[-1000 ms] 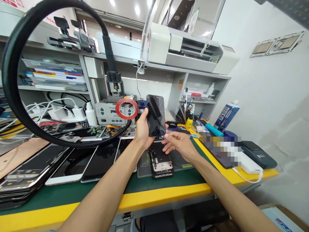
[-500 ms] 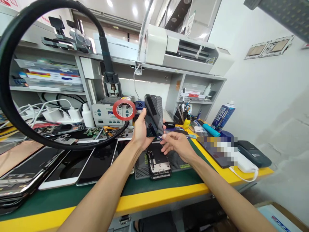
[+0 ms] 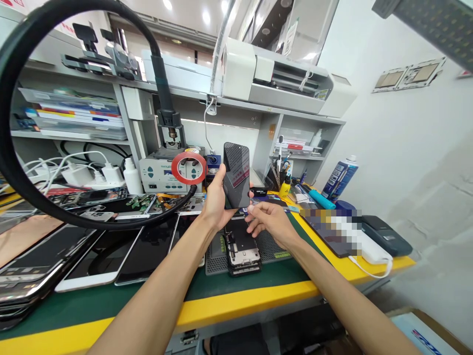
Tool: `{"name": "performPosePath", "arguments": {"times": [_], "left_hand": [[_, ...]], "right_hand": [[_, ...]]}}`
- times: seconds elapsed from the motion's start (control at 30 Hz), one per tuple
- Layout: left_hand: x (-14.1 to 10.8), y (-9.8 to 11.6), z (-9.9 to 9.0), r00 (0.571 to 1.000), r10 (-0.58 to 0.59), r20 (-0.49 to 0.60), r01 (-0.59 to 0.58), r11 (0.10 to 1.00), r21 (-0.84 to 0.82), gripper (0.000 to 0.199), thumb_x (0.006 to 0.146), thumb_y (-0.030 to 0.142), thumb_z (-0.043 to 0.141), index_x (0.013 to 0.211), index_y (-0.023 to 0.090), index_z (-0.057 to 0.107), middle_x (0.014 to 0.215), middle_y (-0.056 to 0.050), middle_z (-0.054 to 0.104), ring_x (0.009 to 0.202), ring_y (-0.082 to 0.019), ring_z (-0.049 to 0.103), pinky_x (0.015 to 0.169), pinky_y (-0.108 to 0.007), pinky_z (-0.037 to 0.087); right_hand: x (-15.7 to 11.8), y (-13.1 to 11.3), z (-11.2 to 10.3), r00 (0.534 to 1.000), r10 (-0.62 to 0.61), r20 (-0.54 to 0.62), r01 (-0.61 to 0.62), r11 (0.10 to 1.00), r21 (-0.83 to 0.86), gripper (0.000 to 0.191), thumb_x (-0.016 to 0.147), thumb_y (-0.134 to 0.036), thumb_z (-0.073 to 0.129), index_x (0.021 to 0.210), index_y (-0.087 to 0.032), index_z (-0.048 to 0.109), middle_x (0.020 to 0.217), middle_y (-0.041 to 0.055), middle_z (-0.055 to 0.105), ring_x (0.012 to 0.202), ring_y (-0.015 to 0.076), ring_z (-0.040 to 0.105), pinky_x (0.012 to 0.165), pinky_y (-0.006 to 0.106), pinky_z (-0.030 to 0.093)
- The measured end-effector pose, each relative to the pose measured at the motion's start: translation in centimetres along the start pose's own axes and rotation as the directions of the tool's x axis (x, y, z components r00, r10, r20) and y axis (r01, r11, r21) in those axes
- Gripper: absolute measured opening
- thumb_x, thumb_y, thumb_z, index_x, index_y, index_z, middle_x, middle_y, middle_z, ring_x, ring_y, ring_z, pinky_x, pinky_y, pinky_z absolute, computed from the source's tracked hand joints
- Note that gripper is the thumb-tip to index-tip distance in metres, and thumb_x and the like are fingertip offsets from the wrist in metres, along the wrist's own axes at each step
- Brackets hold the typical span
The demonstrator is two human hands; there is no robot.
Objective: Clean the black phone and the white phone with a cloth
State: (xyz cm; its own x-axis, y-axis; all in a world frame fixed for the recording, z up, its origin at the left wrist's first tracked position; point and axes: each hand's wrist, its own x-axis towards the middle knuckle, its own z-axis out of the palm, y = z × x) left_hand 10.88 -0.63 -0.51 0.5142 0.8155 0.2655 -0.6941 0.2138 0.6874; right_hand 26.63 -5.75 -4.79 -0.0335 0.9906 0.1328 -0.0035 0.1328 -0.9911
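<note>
Upright in my left hand (image 3: 217, 199) is a black phone screen (image 3: 237, 175), its glossy face reflecting the surroundings. My right hand (image 3: 269, 222) is closed at the screen's lower right corner, thumb and index finger pinched; whether they grip the corner or something small there is unclear. Below both hands lies a stack of opened phone parts (image 3: 243, 249), black above and silvery below, on a grey perforated mat (image 3: 271, 244).
Several tablets and screens, among them a white-edged one (image 3: 101, 259), lie on the left. A ring magnifier (image 3: 189, 167) on a thick black arm stands behind. To the right are a spray can (image 3: 339, 178), a yellow bottle (image 3: 285, 187) and a dark case (image 3: 387, 236).
The phone screen has turned slightly, so its reflection differs and now shows a lettered patch. Both hands stay in nearly the same place.
</note>
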Motion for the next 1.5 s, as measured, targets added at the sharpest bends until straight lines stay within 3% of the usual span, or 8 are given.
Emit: {"name": "performPosePath", "arguments": {"times": [0.5,1.03,1.5], "left_hand": [[-0.05,0.01,0.24,1.0,0.017,0.018,-0.017,1.0,0.003,0.052,0.093,0.061,0.046,0.096,0.013,0.067,0.087,-0.01,0.07,0.07,-0.02,0.068,0.057,-0.029,0.055],[-0.18,-0.33,0.57,0.998,0.055,0.001,-0.055,0.998,0.001,0.053,0.092,0.062,0.046,0.097,0.014,0.066,0.086,-0.01,0.071,0.065,-0.018,0.068,0.052,-0.026,0.053],[-0.23,-0.42,0.51,0.998,0.064,0.008,-0.064,0.998,0.002,0.052,0.093,0.061,0.045,0.098,0.014,0.066,0.086,-0.011,0.071,0.067,-0.02,0.069,0.053,-0.027,0.054]], "right_hand": [[-0.02,0.27,-0.05,0.999,-0.013,0.037,0.012,1.0,0.027,0.038,0.078,-0.05,0.078,0.079,-0.015,0.063,0.076,0.0065,0.07,0.054,0.0171,0.067,0.044,0.025,0.056],[-0.11,-0.05,-0.37,0.98,0.093,0.174,-0.126,0.974,0.187,0.035,0.081,-0.046,0.077,0.085,-0.015,0.061,0.078,0.0051,0.07,0.055,0.0159,0.068,0.045,0.024,0.057],[-0.15,-0.03,-0.46,0.976,0.119,0.181,-0.155,0.967,0.204,0.033,0.083,-0.044,0.077,0.085,-0.015,0.062,0.078,0.0043,0.07,0.055,0.0157,0.068,0.045,0.024,0.057]]}}
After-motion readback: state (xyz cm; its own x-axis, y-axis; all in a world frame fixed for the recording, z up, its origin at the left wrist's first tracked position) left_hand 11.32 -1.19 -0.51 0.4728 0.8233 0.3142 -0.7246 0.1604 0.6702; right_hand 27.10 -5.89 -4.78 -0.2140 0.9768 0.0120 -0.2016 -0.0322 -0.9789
